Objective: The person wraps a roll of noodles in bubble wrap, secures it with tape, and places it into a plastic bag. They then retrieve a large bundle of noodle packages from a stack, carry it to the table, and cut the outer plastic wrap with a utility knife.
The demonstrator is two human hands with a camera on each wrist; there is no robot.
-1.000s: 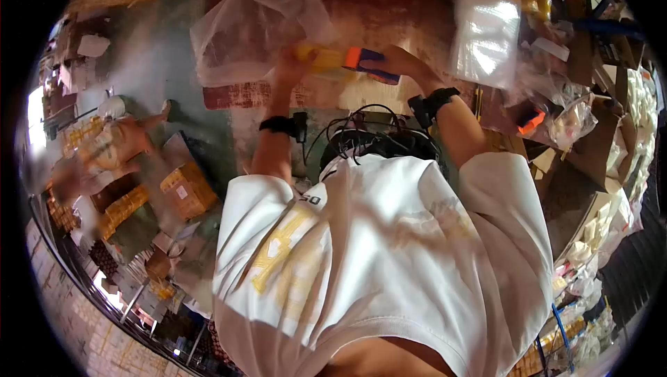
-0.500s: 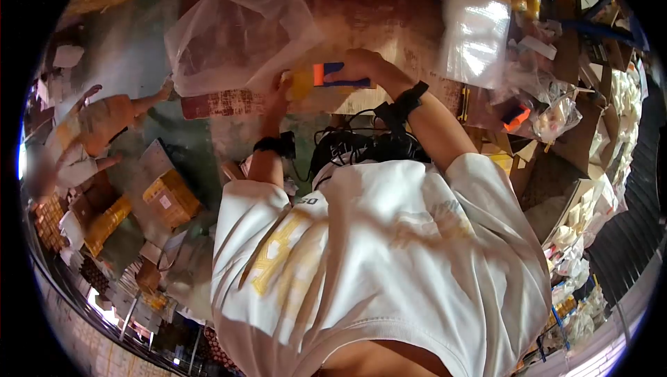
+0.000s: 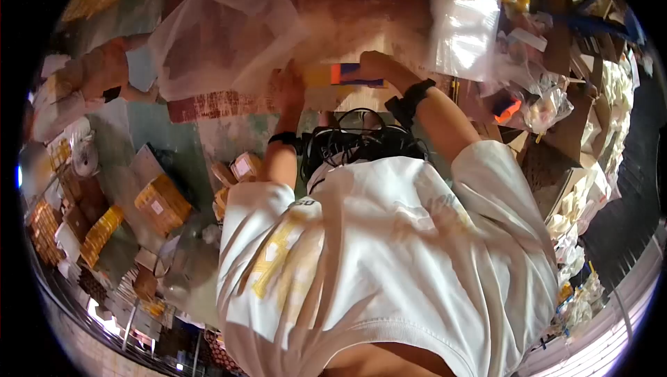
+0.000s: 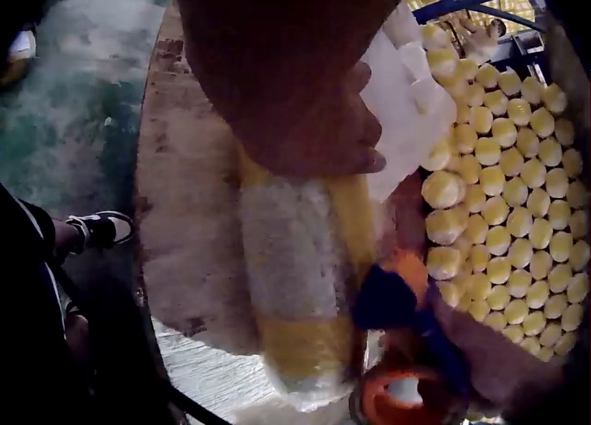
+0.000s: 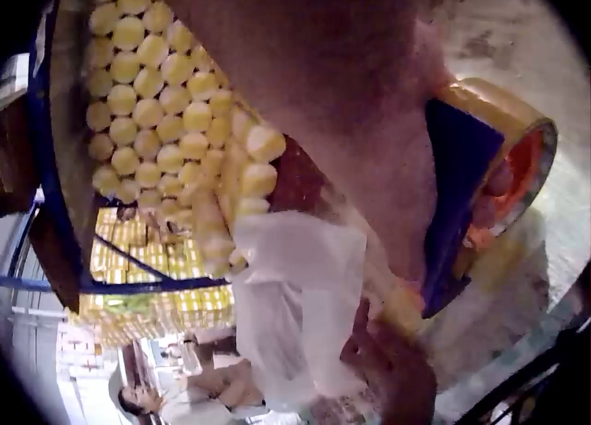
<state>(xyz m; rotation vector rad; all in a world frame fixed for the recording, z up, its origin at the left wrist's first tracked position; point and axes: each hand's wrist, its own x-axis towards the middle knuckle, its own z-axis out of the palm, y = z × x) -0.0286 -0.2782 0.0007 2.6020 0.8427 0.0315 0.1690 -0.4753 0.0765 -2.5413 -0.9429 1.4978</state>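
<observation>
In the head view my left hand grips the left end of a yellow-and-clear wrapped roll near the table's front edge. The left wrist view shows its fingers curled at one end of this roll, whose middle is clear plastic between yellow bands. My right hand holds a blue and orange tape dispenser at the roll's other end. In the right wrist view, fingers pass through the frame of the dispenser. A large clear plastic bag lies left of my left hand.
A stack of clear bags lies right on the red table. Beyond it, a second orange dispenser sits among crumpled plastic. Yellow-ended rolls are piled along the far side. Another person leans in at the left.
Both hands, with the roll and dispenser, have come closer to my body. The dispenser has shifted left, then slightly right. The other person at the left has moved nearer the bag.
</observation>
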